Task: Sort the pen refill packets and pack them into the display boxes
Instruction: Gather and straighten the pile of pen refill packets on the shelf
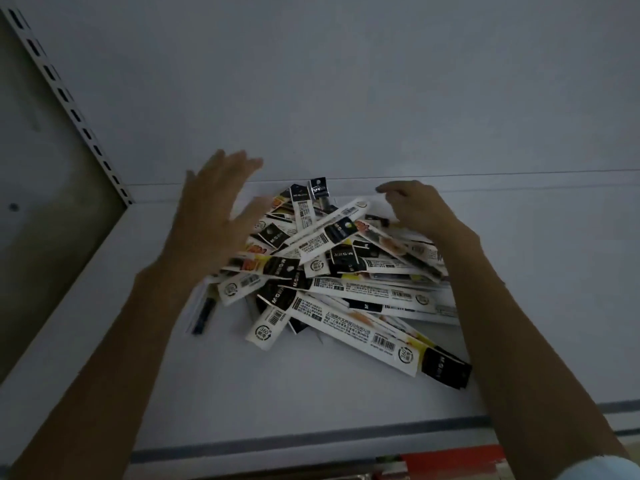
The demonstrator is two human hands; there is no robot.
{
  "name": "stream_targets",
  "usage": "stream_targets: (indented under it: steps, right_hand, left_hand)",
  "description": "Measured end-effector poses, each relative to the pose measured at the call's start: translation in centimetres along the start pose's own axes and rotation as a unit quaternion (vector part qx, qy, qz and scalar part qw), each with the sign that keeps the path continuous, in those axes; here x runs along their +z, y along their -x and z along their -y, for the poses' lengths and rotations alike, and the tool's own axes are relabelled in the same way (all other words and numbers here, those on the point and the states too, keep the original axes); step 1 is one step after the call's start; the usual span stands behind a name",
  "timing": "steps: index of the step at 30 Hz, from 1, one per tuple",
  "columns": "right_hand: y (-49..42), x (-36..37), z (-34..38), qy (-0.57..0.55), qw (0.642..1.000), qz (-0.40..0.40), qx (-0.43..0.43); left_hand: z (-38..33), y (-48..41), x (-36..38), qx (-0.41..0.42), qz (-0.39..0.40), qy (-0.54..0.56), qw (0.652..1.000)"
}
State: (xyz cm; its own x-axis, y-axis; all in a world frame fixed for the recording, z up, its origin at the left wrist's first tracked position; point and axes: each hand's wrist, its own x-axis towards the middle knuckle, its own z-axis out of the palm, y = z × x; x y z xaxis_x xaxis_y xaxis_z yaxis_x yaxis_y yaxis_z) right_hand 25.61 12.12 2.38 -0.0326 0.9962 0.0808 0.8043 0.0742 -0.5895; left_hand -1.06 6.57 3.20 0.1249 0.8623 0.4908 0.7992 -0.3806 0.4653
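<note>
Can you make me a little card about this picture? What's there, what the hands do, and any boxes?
pile: long white-and-black plastic pen refill packets, heaped criss-cross
surface: flat white shelf
left hand: fingers spread, over the pile's left side, blurred
right hand: fingers curled at the pile's far right; grip unclear
display boxes: none in view

Left hand point(211, 216) (blurred, fingers point(239, 161) seemingly spread) and right hand point(422, 213) flank packets point(332, 271).
</note>
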Motion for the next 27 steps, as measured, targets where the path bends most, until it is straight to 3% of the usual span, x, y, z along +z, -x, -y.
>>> stream_targets:
  steps: [2, 4, 6, 10, 14, 18, 20, 23, 25, 27]
  right_hand:
    - [0.8, -1.5, -1.9, 0.036, 0.996, -0.038, 0.072]
    - [2.2, -2.5, -4.3, 0.145, 0.972, -0.023, 0.183]
    - [3.3, -2.2, -5.3, 0.189, 0.953, 0.023, 0.237]
    - [2.7, 0.2, -3.4, 0.153, 0.978, 0.024, 0.143]
    - [1.9, 1.1, -2.2, 0.111, 0.992, 0.029, 0.050]
    - [3.3, -0.1, -1.6, 0.080, 0.997, 0.017, 0.000]
    - [4.5, -0.4, -0.7, 0.033, 0.999, 0.015, -0.039]
    - [4.3, 0.6, 1.5, 0.007, 0.994, 0.011, -0.107]
    - [3.4, 1.9, 3.1, 0.015, 0.987, 0.055, -0.152]
    - [2.6, 3.1, 3.9, 0.038, 0.974, 0.126, -0.184]
  left_hand:
    - [4.0, -0.4, -1.6, -0.127, 0.006, -0.009, 0.992]
    - [7.3, 0.7, -2.2, -0.228, 0.118, -0.073, 0.964]
    - [8.0, 2.2, -1.3, -0.267, 0.228, -0.152, 0.924]
    - [3.9, 2.3, 0.4, -0.286, 0.128, -0.038, 0.949]
    - [0.6, 2.5, 1.7, -0.279, 0.067, -0.085, 0.954]
    - [-1.2, 3.5, -0.4, -0.194, 0.048, -0.137, 0.970]
    - [-2.9, 4.1, -1.5, -0.068, 0.131, -0.087, 0.985]
    - [-6.1, 5.8, -0.3, 0.103, 0.301, -0.123, 0.940]
    - [-7.3, 6.9, 1.7, 0.143, 0.332, -0.164, 0.918]
    - [-7.1, 7.1, 3.1, 0.117, 0.320, -0.174, 0.924]
